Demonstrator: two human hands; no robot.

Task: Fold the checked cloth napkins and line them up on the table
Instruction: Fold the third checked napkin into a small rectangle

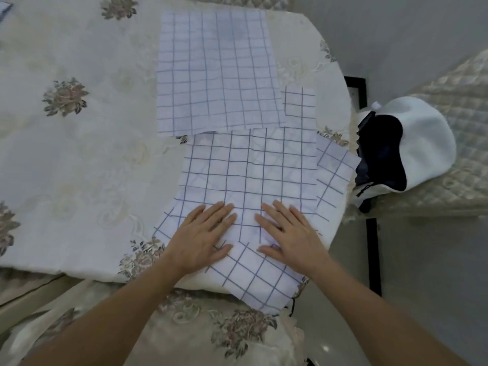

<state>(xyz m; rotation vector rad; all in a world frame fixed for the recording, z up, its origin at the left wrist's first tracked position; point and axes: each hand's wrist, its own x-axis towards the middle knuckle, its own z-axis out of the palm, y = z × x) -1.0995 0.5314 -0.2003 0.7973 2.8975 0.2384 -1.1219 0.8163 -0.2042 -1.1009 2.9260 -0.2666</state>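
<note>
Near table edge: left hand [203, 237] and right hand [290, 233] lie side by side, fingers straight, palms pressing flat on the white blue-checked cloth napkin [248, 175]. Nothing gripped. Beyond their fingertips, a second folded checked napkin [216, 72] lies flat on the cream floral tablecloth [79, 154].

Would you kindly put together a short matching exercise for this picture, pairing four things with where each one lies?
Things:
1. left hand
2. far napkin
3. white and dark garment
4. flowered tablecloth

Places:
A. on the quilted seat to the right of the table
B. spread over the table, under the napkins
C. pressed flat on the near napkin
D. lying flat beyond the hands, untouched

Pairs: 1-C, 2-D, 3-A, 4-B
</note>
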